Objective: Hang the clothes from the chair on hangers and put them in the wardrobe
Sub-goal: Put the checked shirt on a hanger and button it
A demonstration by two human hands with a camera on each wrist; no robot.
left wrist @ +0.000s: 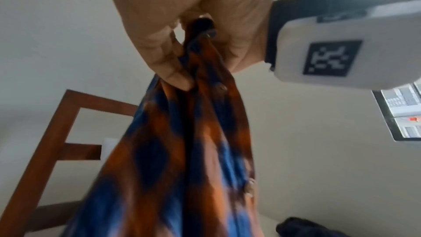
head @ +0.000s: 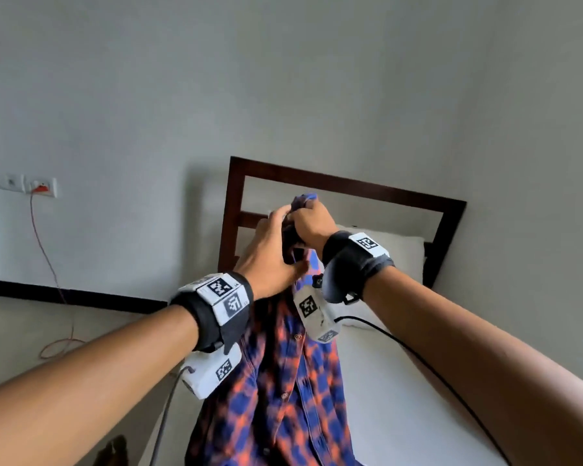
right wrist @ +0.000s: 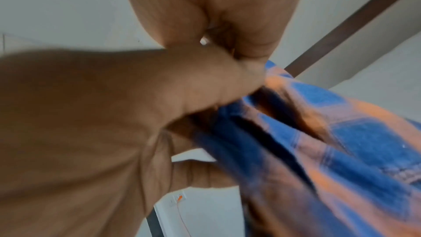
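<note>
Headboard close behind raised hands; open air above (seemingly) and leftward.

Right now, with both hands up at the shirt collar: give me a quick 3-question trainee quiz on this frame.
1. True or false: the blue-and-orange plaid button-up shirt lies flat on the white mattress.
2. Which hands grip the shirt's top? A) left only B) right only C) both
3. Fill in: behind the hands stands a dark wooden ____.

Key:
1. False; it hangs in the air from the hands.
2. C; the left hand and the right hand both hold the bunched collar, the left hand's fingers pinching the fabric.
3. Headboard.
</note>
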